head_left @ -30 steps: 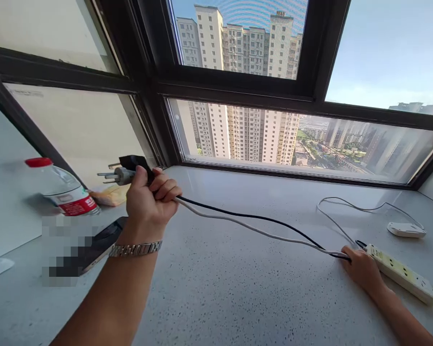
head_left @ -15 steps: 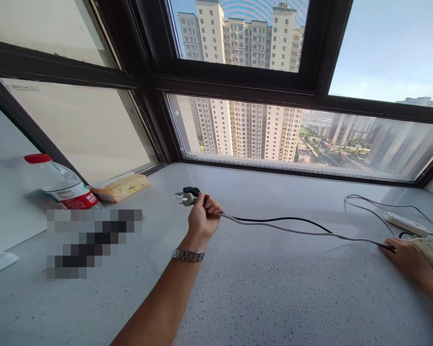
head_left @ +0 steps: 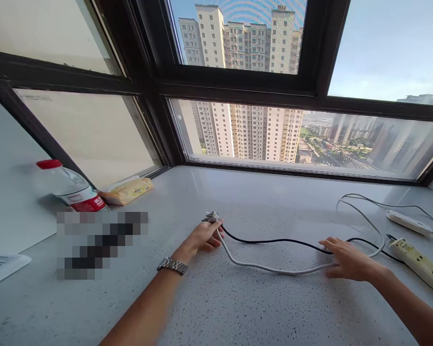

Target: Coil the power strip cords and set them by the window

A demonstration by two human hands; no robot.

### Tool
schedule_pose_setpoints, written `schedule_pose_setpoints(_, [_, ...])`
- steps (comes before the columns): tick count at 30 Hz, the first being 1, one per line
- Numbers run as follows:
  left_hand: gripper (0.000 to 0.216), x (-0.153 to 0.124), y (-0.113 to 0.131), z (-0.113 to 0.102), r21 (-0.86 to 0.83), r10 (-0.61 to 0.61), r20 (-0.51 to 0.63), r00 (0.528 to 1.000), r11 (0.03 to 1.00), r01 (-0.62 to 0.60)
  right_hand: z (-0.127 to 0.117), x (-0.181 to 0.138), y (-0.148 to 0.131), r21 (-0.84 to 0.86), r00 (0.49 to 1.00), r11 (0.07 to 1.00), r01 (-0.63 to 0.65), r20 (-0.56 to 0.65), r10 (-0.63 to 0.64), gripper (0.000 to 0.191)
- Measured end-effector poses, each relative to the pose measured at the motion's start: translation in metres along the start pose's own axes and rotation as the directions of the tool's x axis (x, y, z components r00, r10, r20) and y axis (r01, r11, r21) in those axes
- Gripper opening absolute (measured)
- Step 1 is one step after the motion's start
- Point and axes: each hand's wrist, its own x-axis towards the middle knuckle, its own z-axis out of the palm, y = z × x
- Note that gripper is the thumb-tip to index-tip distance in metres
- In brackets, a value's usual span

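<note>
My left hand rested on the worktop, fingers closed on one plug, two cables, black and white, ran right from the plug, my right hand lay flat, fingers released over both cables, two power strips lay far right of the plug.

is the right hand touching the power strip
Apart. In the head view the right hand lies flat over the cables, and bare counter shows between its fingers and the power strip.

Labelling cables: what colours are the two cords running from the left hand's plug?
One black cord, one white cord, lying on the speckled counter; head view.
</note>
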Motion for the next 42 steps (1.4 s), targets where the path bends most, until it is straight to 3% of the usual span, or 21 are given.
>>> schedule_pose_setpoints(2, [0.033, -0.013, 0.003, -0.011, 0.255, 0.096, -0.039, 0.995, 0.963, -0.084, 0.005, 0.006, -0.010, 0.011, 0.999, 0.999, 0.037, -0.023, -0.037, 0.022])
schedule_pose_setpoints(4, [0.035, -0.035, 0.009, -0.002, 0.424, 0.319, 0.011, 0.948, 0.857, -0.293, 0.004, 0.007, -0.014, 0.067, 0.997, 0.996, 0.058, -0.051, -0.054, 0.017])
schedule_pose_setpoints(6, [0.028, -0.060, 0.017, 0.031, 0.475, 0.564, 0.165, 0.809, 0.674, -0.566, -0.001, 0.007, -0.017, 0.131, 0.991, 0.988, 0.083, -0.114, -0.068, 0.023])
schedule_pose_setpoints(8, [0.052, -0.081, 0.026, 0.081, 0.398, 0.684, 0.376, 0.625, 0.490, -0.775, -0.008, 0.005, -0.020, 0.130, 0.976, 0.984, 0.126, -0.194, -0.099, 0.021])
schedule_pose_setpoints(10, [0.073, -0.092, 0.035, 0.132, 0.284, 0.679, 0.565, 0.468, 0.372, -0.884, -0.015, 0.002, -0.022, 0.064, 0.950, 0.982, 0.176, -0.273, -0.152, 0.018])
schedule_pose_setpoints(12, [0.051, -0.094, 0.045, 0.172, 0.201, 0.480, 0.756, 0.444, 0.474, -0.857, -0.020, -0.004, -0.021, -0.009, 0.895, 0.984, 0.179, -0.415, -0.167, 0.015])
schedule_pose_setpoints(14, [0.044, -0.092, 0.056, 0.195, 0.152, 0.264, 0.862, 0.432, 0.678, -0.719, -0.019, -0.014, -0.022, -0.011, 0.727, 0.998, 0.069, -0.684, -0.057, 0.015])
schedule_pose_setpoints(16, [0.046, -0.092, 0.069, 0.205, 0.093, 0.211, 0.861, 0.462, 0.829, -0.551, -0.008, -0.023, -0.030, 0.143, 0.401, 0.989, -0.038, -0.905, 0.146, 0.024])
schedule_pose_setpoints(17, [0.045, -0.095, 0.076, 0.208, 0.049, 0.234, 0.833, 0.502, 0.872, -0.487, 0.001, -0.026, -0.038, 0.269, 0.279, 0.963, -0.019, -0.924, 0.263, 0.029])
schedule_pose_setpoints(18, [0.042, -0.099, 0.083, 0.210, 0.006, 0.258, 0.801, 0.540, 0.899, -0.437, 0.011, -0.026, -0.049, 0.398, 0.232, 0.916, 0.052, -0.897, 0.377, 0.035])
schedule_pose_setpoints(19, [0.040, -0.105, 0.089, 0.213, -0.038, 0.272, 0.785, 0.557, 0.918, -0.395, 0.022, -0.023, -0.063, 0.531, 0.319, 0.831, 0.165, -0.826, 0.464, 0.036])
schedule_pose_setpoints(21, [0.034, -0.121, 0.103, 0.219, -0.121, 0.289, 0.794, 0.535, 0.937, -0.326, 0.041, -0.009, -0.096, 0.753, 0.681, 0.570, 0.329, -0.607, 0.409, 0.046])
schedule_pose_setpoints(23, [0.030, -0.138, 0.117, 0.224, -0.183, 0.294, 0.836, 0.463, 0.945, -0.270, 0.053, 0.010, -0.128, 0.854, 0.855, 0.320, 0.411, -0.482, 0.189, 0.054])
schedule_pose_setpoints(24, [0.028, -0.145, 0.125, 0.225, -0.202, 0.294, 0.860, 0.418, 0.947, -0.250, 0.057, 0.018, -0.142, 0.883, 0.891, 0.206, 0.421, -0.445, 0.090, 0.054])
schedule_pose_setpoints(27, [0.029, -0.155, 0.153, 0.214, -0.223, 0.301, 0.872, 0.385, 0.947, -0.233, 0.056, 0.027, -0.164, 0.899, 0.899, 0.002, 0.438, -0.438, -0.031, 0.050])
schedule_pose_setpoints(30, [0.031, -0.145, 0.179, 0.185, -0.231, 0.321, 0.820, 0.473, 0.943, -0.238, 0.048, 0.010, -0.155, 0.934, 0.934, 0.027, 0.356, -0.355, -0.045, 0.047])
schedule_pose_setpoints(33, [0.029, -0.125, 0.186, 0.151, -0.160, 0.277, 0.790, 0.547, 0.954, -0.252, 0.031, -0.021, -0.120, 0.959, 0.987, 0.231, 0.162, -0.156, -0.044, 0.036])
schedule_pose_setpoints(36, [0.024, -0.108, 0.167, 0.128, -0.065, 0.216, 0.791, 0.572, 0.960, -0.272, 0.004, -0.047, -0.076, 0.734, 0.991, 0.678, -0.031, -0.065, 0.115, 0.030])
schedule_pose_setpoints(37, [0.023, -0.104, 0.156, 0.126, -0.049, 0.207, 0.798, 0.566, 0.958, -0.282, -0.007, -0.053, -0.064, 0.569, 0.975, 0.816, -0.099, -0.109, 0.194, 0.027])
schedule_pose_setpoints(39, [0.022, -0.103, 0.135, 0.125, -0.043, 0.216, 0.811, 0.543, 0.949, -0.313, -0.032, -0.060, -0.046, 0.208, 0.915, 0.959, -0.194, -0.314, 0.253, 0.024])
schedule_pose_setpoints(42, [0.021, -0.112, 0.113, 0.133, -0.058, 0.288, 0.799, 0.528, 0.910, -0.410, -0.067, -0.053, -0.038, -0.203, 0.692, 0.936, -0.287, -0.720, 0.057, 0.031])
